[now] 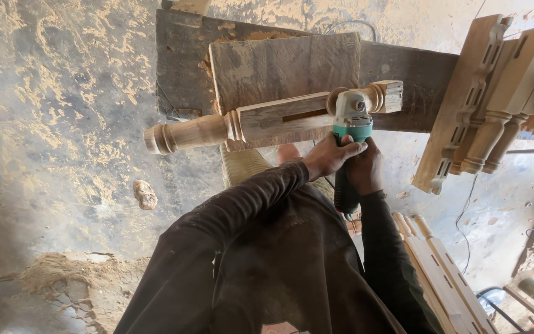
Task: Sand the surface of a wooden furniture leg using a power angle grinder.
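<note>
At centre frame, both hands are wrapped around a teal-and-grey handheld angle grinder: the left hand is closed over the forward body just below the head, and the right hand is clamped on the rear grip. The grinder head sits against a pale turned wooden furniture leg with a square slotted middle section, which lies horizontally across a dark, worn wooden bench in the upper centre.

Findings, by judgement:
- No clamp is visible on the leg; it appears to rest loose on a rough plank. Contact pressure could roll or shift it, causing the disc to gouge or kick back.
- The left end of the leg overhangs the bench, so it may tip.
- Bare hands sit close to the head; a slip would bring fingers to the disc.
- The cable at lower centre hangs near the body and could snag.
- A stack of similar carved legs leans at upper right and might slide if the bench is jolted.
</note>
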